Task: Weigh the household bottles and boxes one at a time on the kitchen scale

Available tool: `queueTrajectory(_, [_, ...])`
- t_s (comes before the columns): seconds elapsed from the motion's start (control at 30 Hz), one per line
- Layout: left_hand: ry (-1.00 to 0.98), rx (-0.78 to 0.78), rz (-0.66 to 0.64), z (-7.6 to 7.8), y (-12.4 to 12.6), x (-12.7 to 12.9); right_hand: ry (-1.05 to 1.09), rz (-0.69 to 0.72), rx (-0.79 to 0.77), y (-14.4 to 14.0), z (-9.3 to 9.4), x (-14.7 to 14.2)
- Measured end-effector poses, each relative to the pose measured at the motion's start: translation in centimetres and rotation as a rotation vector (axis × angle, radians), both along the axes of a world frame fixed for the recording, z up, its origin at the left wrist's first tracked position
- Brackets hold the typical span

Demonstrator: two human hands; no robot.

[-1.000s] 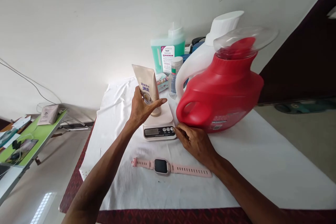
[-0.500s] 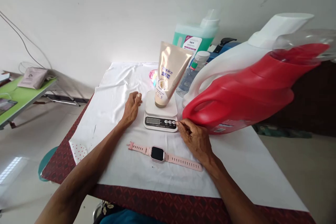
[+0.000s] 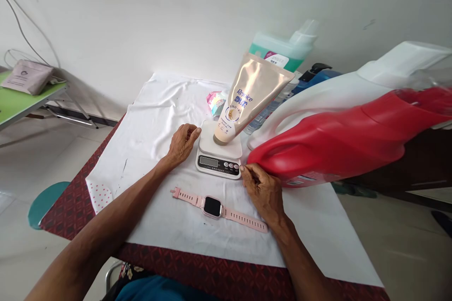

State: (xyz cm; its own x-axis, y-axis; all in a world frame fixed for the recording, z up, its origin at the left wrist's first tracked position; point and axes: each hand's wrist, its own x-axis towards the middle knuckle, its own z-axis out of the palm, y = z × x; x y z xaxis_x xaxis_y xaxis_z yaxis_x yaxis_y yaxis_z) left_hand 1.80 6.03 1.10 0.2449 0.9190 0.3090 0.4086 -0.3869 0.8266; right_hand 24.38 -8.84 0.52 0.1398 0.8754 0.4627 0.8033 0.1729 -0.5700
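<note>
A beige Rejoice tube (image 3: 247,102) stands cap-down on the platform of a small white kitchen scale (image 3: 219,154). My left hand (image 3: 181,143) rests curled on the white cloth at the scale's left side, holding nothing. My right hand (image 3: 262,190) lies at the scale's front right corner, its fingertips touching the edge by the buttons. A pink smartwatch (image 3: 216,205) lies flat on the cloth just in front of the scale, between my forearms.
A red detergent jug (image 3: 339,146) and a white jug (image 3: 325,99) crowd the right side. A green liquid bottle (image 3: 282,49), a small clear bottle and a colourful packet stand behind the scale. A green side table (image 3: 21,103) is at far left.
My left hand let go of the tube, which now stands alone on the scale, and dropped to the cloth beside the scale. The view swung left and closer.
</note>
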Motion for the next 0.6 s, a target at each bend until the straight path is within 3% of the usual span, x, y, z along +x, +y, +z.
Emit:
queueTrajectory(0.4, [0.017, 0.007, -0.02, -0.06, 0.11, 0.0, 0.006, 0.003, 0.005, 0.0, -0.16, 0.03])
queueTrajectory(0.6, [-0.036, -0.07, -0.071, 0.17, -0.14, 0.01, 0.02, 0.011, 0.003, 0.08, -0.15, 0.11])
